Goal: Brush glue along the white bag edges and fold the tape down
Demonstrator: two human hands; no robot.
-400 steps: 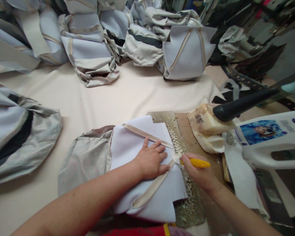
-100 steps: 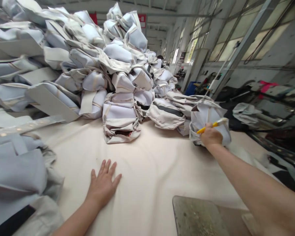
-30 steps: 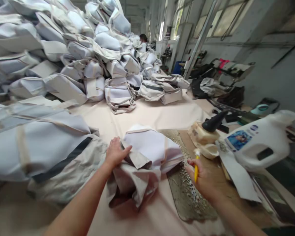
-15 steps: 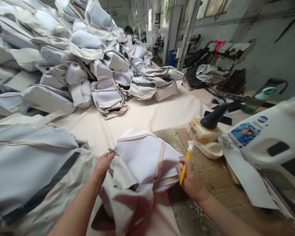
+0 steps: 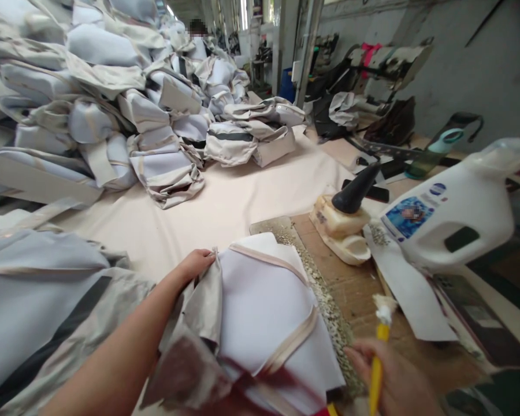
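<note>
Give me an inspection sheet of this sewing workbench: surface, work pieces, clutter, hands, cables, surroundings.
Surface: table covered in cream cloth; speckled metal plate and bare wood at the right.
Job's things: white fabric piece with beige tape, lying partly on the plate; yellow-handled brush.
Clutter: white jug on its side; glue pot with a black handle; paper sheet.
Hands: left hand grips the piece's grey edge; right hand holds the brush upright.
Cables: nothing seen.
Surroundings: heaps of stacked fabric pieces; another person far behind; machines by the right wall.
</note>
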